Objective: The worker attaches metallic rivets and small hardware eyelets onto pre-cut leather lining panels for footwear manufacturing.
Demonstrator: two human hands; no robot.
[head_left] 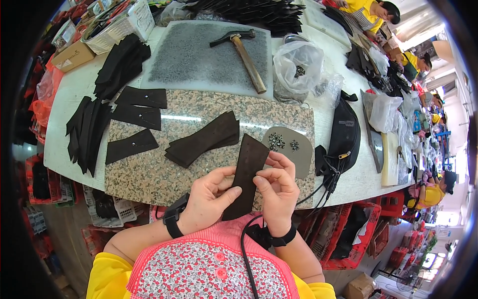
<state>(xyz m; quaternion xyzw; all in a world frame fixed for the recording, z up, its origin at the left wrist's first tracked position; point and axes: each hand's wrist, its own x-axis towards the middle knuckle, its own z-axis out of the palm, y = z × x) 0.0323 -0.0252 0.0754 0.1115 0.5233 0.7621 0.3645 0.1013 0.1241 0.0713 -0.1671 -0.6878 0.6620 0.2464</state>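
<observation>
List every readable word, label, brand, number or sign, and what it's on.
Cardboard box: dark print on its side; not copied out here.
White box: print too small to read reliably.
Black bag: pale patch, marks too blurred to read.
Held dark piece: no lettering visible on the side facing up.

- Whitish table (333, 57) (edges bowed by the lens), carrying everything below
- Speckled stone slab (129, 177), along the near edge
- Pale board (179, 60) with a worn grey face, behind it
- Black pieces (89, 129), stacked near the left edge
- Clear plastic bag (294, 60), beside the board
- Black pouch (346, 132), right of the slab, toward the near edge
</observation>
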